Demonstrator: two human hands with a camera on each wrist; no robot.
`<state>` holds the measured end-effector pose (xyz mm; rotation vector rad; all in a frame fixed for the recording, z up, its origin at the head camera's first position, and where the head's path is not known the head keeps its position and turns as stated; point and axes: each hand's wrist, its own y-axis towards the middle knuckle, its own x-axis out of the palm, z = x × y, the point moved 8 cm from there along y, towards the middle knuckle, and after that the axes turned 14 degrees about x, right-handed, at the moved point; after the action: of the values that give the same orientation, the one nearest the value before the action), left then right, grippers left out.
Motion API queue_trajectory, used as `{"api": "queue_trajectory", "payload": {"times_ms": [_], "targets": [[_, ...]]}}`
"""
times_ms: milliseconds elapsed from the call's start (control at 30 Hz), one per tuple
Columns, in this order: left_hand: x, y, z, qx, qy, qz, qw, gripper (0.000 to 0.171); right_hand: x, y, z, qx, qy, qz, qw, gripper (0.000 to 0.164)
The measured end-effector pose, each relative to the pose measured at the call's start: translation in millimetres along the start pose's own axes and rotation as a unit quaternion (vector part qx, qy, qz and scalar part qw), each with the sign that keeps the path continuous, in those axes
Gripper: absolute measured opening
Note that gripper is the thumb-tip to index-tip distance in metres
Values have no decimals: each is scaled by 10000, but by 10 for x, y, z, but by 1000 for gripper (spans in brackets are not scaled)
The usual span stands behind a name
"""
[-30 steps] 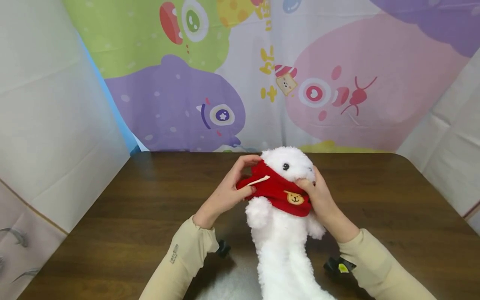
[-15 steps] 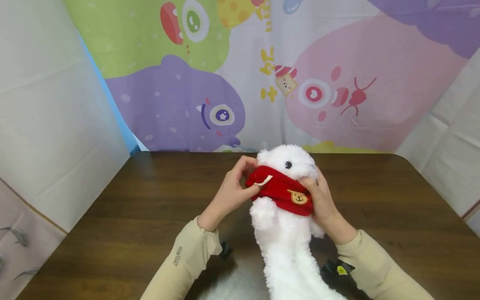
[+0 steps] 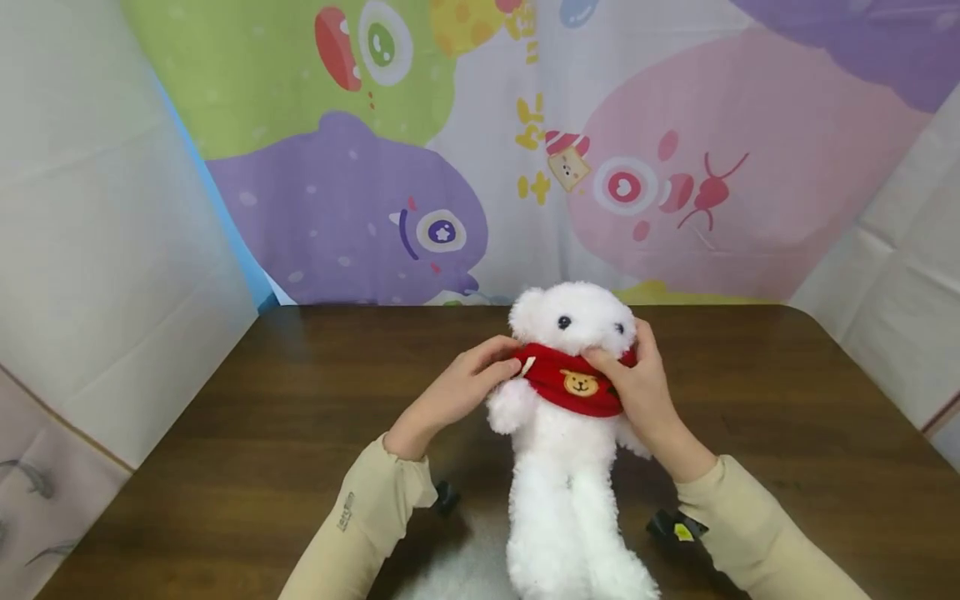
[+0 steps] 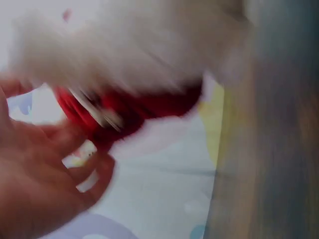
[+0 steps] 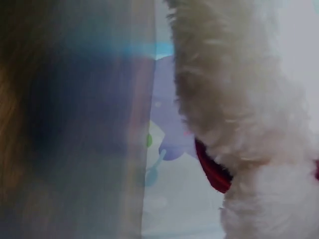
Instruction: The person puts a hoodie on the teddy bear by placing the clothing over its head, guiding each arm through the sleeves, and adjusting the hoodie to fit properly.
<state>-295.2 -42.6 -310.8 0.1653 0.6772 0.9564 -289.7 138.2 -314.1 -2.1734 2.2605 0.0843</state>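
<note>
A white plush toy (image 3: 566, 467) with black eyes is held upright, its legs toward me. A small red garment (image 3: 543, 379) with a bear-face patch and a white drawstring is bunched round its neck, under the face. My left hand (image 3: 453, 392) pinches the garment's left edge beside the drawstring; the blurred left wrist view shows fingers at the red cloth (image 4: 124, 114). My right hand (image 3: 641, 383) grips the toy at its neck, thumb over the garment's upper edge below the face and fingers behind. White fur (image 5: 234, 89) fills much of the right wrist view, hiding the right hand.
The brown wooden table (image 3: 300, 400) extends round the toy. A cartoon-printed curtain (image 3: 337, 217) hangs behind its far edge, with pale cloth walls (image 3: 112, 208) at the sides. Black wrist devices (image 3: 446, 498) sit below both sleeves.
The toy has turned to face me more, both eyes now showing, and its body has straightened. My left hand has shifted down slightly along the garment's edge; my right hand keeps its grip.
</note>
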Motion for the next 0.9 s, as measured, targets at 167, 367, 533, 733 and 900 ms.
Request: {"api": "queue_trajectory", "payload": {"times_ms": [167, 367, 533, 733, 900], "targets": [[50, -39, -123, -1017, 11, 397, 9940, 78, 128, -24, 63, -154, -1434, -91, 9895, 69], [34, -1, -103, -792, 323, 887, 9924, 110, 243, -56, 118, -139, -2072, -383, 9774, 68], [-29, 6, -55, -426, 400, 1191, 9912, 101, 248, -83, 25, -505, -2085, -586, 9750, 47], [-107, -21, -10, -154, 421, 1927, 9802, 74, 249, -77, -15, -589, -1722, -956, 9786, 48], [-129, -48, -29, -354, 306, 2420, 9691, 66, 326, -92, -17, -862, -1609, -1426, 9728, 70]]}}
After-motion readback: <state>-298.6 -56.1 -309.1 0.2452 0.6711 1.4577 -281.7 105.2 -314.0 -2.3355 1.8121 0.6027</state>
